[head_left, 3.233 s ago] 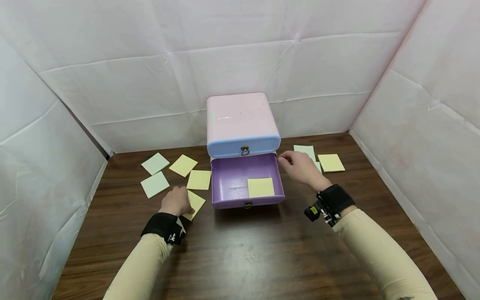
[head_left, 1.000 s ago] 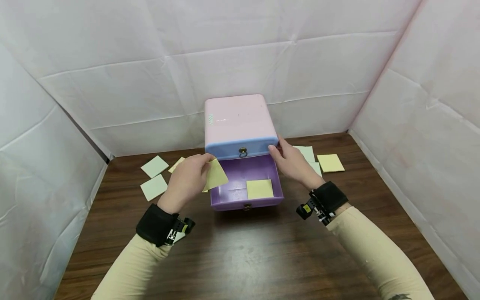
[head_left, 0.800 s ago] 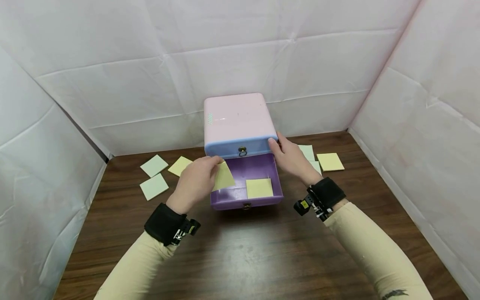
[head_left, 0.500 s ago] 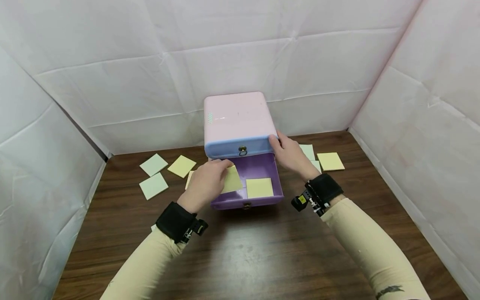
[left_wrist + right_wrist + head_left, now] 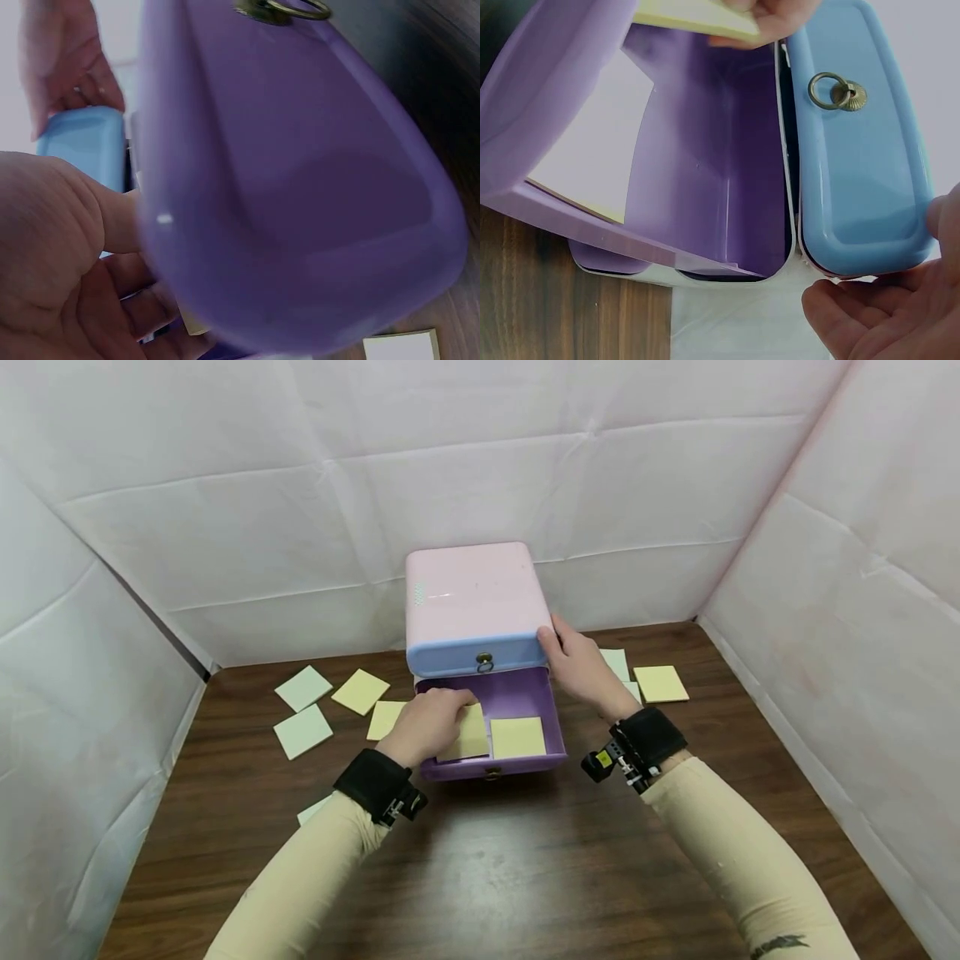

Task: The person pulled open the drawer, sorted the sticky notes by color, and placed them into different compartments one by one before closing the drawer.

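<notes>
Yellow paper, a sticky note (image 5: 470, 737), was pinched in the left hand (image 5: 427, 725), whose curled fingers lay inside the open purple drawer (image 5: 550, 727) of the small pink cabinet (image 5: 471, 589). The right hand (image 5: 579, 664) gripped that cabinet's right side at the level of the shut blue drawer (image 5: 517, 653), thumb on the front corner.

Around the cabinet, on the brown desk (image 5: 510, 868), loose notes lay scattered. To its left sat two pale green ones (image 5: 303, 687) and two yellow ones (image 5: 361, 691), with a pale corner (image 5: 315, 811) showing beside the left wrist strap. To its right, behind the right hand, lay a pale green note (image 5: 617, 662) and a yellow one (image 5: 661, 683). The purple drawer's front wall hid much of the left hand's fingers in the wrist view.

One second earlier the left hand had held its note in the air left of the cabinet; now it was down in the drawer.

Inside the purple drawer a second yellow note (image 5: 517, 737) lay flat on the floor, just right of the held one.
</notes>
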